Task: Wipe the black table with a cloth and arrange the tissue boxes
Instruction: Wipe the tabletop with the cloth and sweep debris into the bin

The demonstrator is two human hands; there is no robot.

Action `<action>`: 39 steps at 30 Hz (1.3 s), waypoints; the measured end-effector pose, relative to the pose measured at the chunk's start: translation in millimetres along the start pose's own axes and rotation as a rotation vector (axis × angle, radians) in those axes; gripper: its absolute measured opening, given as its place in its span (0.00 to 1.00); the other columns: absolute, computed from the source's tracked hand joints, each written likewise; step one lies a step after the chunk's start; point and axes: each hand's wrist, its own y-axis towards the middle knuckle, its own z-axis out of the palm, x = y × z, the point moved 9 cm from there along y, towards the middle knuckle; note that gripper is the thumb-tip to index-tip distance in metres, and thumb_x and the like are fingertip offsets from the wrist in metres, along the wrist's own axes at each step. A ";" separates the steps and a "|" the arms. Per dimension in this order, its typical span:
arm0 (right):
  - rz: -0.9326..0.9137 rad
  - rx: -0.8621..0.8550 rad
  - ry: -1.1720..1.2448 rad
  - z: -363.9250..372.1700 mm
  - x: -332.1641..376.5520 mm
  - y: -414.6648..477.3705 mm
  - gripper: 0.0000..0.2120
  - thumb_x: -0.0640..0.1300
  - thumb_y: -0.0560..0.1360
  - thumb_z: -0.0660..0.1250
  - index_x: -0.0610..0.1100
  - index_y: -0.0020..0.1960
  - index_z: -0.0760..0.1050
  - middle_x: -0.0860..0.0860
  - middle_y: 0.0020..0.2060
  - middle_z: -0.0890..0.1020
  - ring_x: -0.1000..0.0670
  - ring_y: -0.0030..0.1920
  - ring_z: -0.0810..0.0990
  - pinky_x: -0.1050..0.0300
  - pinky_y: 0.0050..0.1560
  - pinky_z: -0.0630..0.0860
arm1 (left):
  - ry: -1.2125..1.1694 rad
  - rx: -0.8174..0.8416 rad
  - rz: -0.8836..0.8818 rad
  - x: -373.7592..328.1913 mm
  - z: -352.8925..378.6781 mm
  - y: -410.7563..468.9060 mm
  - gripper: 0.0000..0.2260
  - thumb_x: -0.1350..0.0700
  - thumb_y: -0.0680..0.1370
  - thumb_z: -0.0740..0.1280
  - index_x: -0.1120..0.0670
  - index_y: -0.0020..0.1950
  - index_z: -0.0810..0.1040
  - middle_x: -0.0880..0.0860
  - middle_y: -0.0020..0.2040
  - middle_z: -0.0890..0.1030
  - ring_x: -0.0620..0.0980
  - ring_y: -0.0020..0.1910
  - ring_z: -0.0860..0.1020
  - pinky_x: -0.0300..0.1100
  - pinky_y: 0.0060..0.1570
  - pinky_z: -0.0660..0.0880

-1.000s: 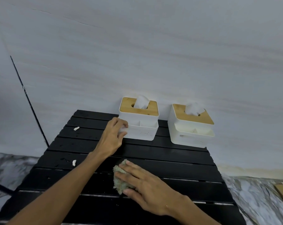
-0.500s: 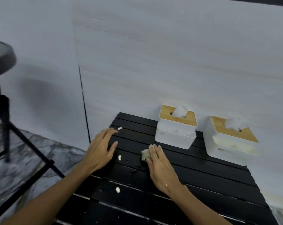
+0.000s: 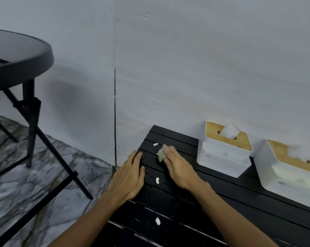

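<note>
- At the upper left of the frame a round black stool (image 3: 17, 57) stands on the marble floor (image 3: 26, 184), well apart from the work.
- The left hand (image 3: 129, 177) lies flat on the left edge of the black slatted worktop (image 3: 221, 202), fingers spread and holding nothing; it looks to be bracing.
- Three white scraps lie on the slats: one scrap (image 3: 155, 144) near the far left corner, a second (image 3: 157, 180) between the two hands, a third (image 3: 157, 221) lower down, near the bottom of the frame.
- The right hand (image 3: 179, 168) presses a small greenish cloth (image 3: 161, 155) onto the slats, fingers close together on top of it, the cloth bunched under the fingertips.
- The relation that matters: the far scrap lies just up and left of the cloth, so the right hand is the nearer one; a stroke along the slats would likely sweep it toward the left edge.
- Right of centre, the first tissue box (image 3: 223, 154) with its wooden lid sits against the wall; the second tissue box (image 3: 291, 168) stands just beside it at the right edge, turned at a slight angle. Both probably await straightening.
</note>
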 end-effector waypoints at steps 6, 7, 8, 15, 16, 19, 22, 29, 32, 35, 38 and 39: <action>0.266 -0.210 -0.057 -20.1 -51.4 10.2 0.22 0.44 0.85 0.53 0.39 0.77 0.61 0.41 0.74 0.67 0.39 0.74 0.66 0.44 0.72 0.68 | -0.016 0.032 -0.010 1.0 0.3 -0.9 0.26 0.46 0.83 0.49 0.54 0.79 0.50 0.52 0.80 0.51 0.50 0.76 0.59 0.46 0.72 0.63; 0.304 -0.225 -0.067 -21.3 -57.1 26.0 0.20 0.43 0.85 0.53 0.38 0.76 0.62 0.39 0.72 0.68 0.38 0.72 0.67 0.44 0.70 0.69 | -0.015 0.027 -0.009 1.4 0.4 -1.0 0.26 0.46 0.83 0.49 0.54 0.79 0.50 0.52 0.80 0.50 0.49 0.77 0.58 0.45 0.72 0.61; 0.319 -0.238 -0.070 -21.6 -60.1 43.4 0.18 0.42 0.84 0.53 0.37 0.72 0.66 0.39 0.69 0.71 0.39 0.69 0.69 0.45 0.68 0.69 | -0.014 0.022 -0.008 2.1 0.3 -1.1 0.26 0.46 0.83 0.48 0.54 0.79 0.50 0.52 0.80 0.50 0.48 0.77 0.57 0.44 0.72 0.60; 0.337 -0.256 -0.060 -4.7 -40.3 127.4 0.16 0.42 0.83 0.55 0.39 0.68 0.72 0.39 0.66 0.73 0.37 0.68 0.68 0.45 0.69 0.66 | -0.038 -0.018 0.015 6.9 2.2 0.2 0.26 0.45 0.83 0.49 0.53 0.80 0.50 0.50 0.81 0.48 0.47 0.77 0.55 0.41 0.72 0.60; 0.311 -0.243 -0.054 -1.4 -31.8 133.9 0.17 0.43 0.84 0.55 0.40 0.69 0.72 0.39 0.67 0.73 0.37 0.68 0.68 0.45 0.69 0.66 | -0.044 -0.024 0.018 6.3 1.8 0.3 0.26 0.45 0.83 0.49 0.53 0.80 0.50 0.50 0.81 0.48 0.46 0.77 0.55 0.40 0.71 0.60; 0.155 -0.146 0.020 11.9 -8.1 149.5 0.19 0.44 0.84 0.55 0.39 0.73 0.69 0.40 0.70 0.73 0.38 0.70 0.70 0.46 0.72 0.66 | -0.058 -0.036 0.026 3.5 0.2 -0.5 0.26 0.46 0.83 0.49 0.53 0.80 0.48 0.49 0.81 0.48 0.45 0.77 0.54 0.38 0.71 0.58; 0.036 -0.054 0.142 16.8 3.1 141.5 0.19 0.43 0.84 0.58 0.42 0.74 0.70 0.45 0.70 0.75 0.44 0.69 0.74 0.49 0.71 0.69 | -0.112 -0.037 0.018 3.8 -1.8 -0.5 0.26 0.48 0.83 0.51 0.53 0.80 0.47 0.50 0.80 0.50 0.44 0.77 0.54 0.36 0.71 0.56; -0.251 0.102 0.321 10.2 45.1 49.6 0.18 0.39 0.83 0.61 0.47 0.71 0.74 0.52 0.69 0.77 0.55 0.69 0.75 0.57 0.71 0.71 | -0.284 -0.026 -0.041 4.7 -13.3 -9.6 0.26 0.54 0.83 0.53 0.53 0.79 0.47 0.51 0.79 0.57 0.48 0.73 0.63 0.39 0.70 0.59; -0.274 0.141 0.361 -1.6 50.1 6.0 0.17 0.38 0.83 0.61 0.48 0.70 0.76 0.56 0.69 0.78 0.57 0.71 0.73 0.63 0.71 0.68 | -0.165 0.014 0.016 0.5 -16.8 -25.6 0.26 0.51 0.83 0.52 0.53 0.80 0.47 0.50 0.80 0.52 0.47 0.76 0.59 0.39 0.73 0.56; -0.130 -0.021 0.489 -24.8 25.9 -9.2 0.14 0.39 0.83 0.61 0.51 0.65 0.79 0.56 0.61 0.82 0.59 0.52 0.83 0.60 0.55 0.79 | -0.053 0.063 0.048 3.0 -14.4 -43.4 0.27 0.45 0.84 0.49 0.53 0.80 0.46 0.47 0.80 0.42 0.45 0.78 0.50 0.35 0.71 0.50; 0.091 -0.284 0.409 -41.3 -12.1 8.2 0.13 0.42 0.84 0.61 0.51 0.63 0.78 0.53 0.60 0.82 0.58 0.44 0.81 0.59 0.52 0.76 | 0.000 0.059 0.069 3.9 -16.0 -58.9 0.28 0.42 0.82 0.46 0.51 0.80 0.47 0.45 0.80 0.41 0.44 0.78 0.47 0.35 0.71 0.48; 0.121 -0.305 0.334 -40.2 -16.9 18.0 0.14 0.42 0.84 0.61 0.48 0.66 0.77 0.51 0.62 0.81 0.55 0.53 0.81 0.61 0.59 0.72 | 0.016 0.054 0.073 4.3 -16.7 -63.3 0.28 0.42 0.82 0.45 0.50 0.80 0.47 0.44 0.79 0.41 0.43 0.78 0.45 0.34 0.71 0.46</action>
